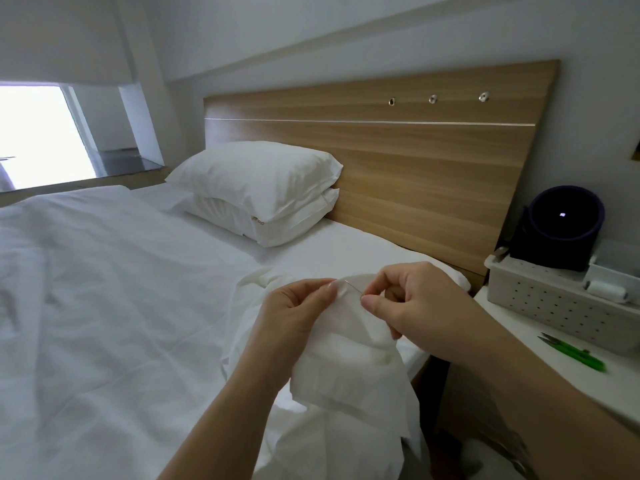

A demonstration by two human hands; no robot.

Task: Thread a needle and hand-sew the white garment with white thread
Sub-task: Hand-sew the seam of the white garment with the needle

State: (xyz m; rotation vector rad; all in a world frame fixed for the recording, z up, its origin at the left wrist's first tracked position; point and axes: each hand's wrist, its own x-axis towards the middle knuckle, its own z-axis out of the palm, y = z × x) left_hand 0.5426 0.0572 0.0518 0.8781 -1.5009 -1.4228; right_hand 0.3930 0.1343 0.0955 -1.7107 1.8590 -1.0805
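While the left hand pinched a fold of the white garment between thumb and fingers, the right hand gripped the needle between thumb and forefinger. The needle's far end lay in the cloth at the left thumb. The garment was held up just off the bed, at about six o'clock in the view, and its loose end hung down toward the lap.

I judged the threading done and a stitch under way, though the thread itself was too fine to make out. The next move probably called for pushing or drawing the needle through the fold and pulling the thread snug. The left hand would need to keep the cloth taut.

At three o'clock from the hands, a white perforated basket sat on the nightstand. A spool of white thread lay at its right end, but I could not tell whether inside or on the rim. The rest of its contents were hidden. Green snips lay on the nightstand at the basket's five o'clock.
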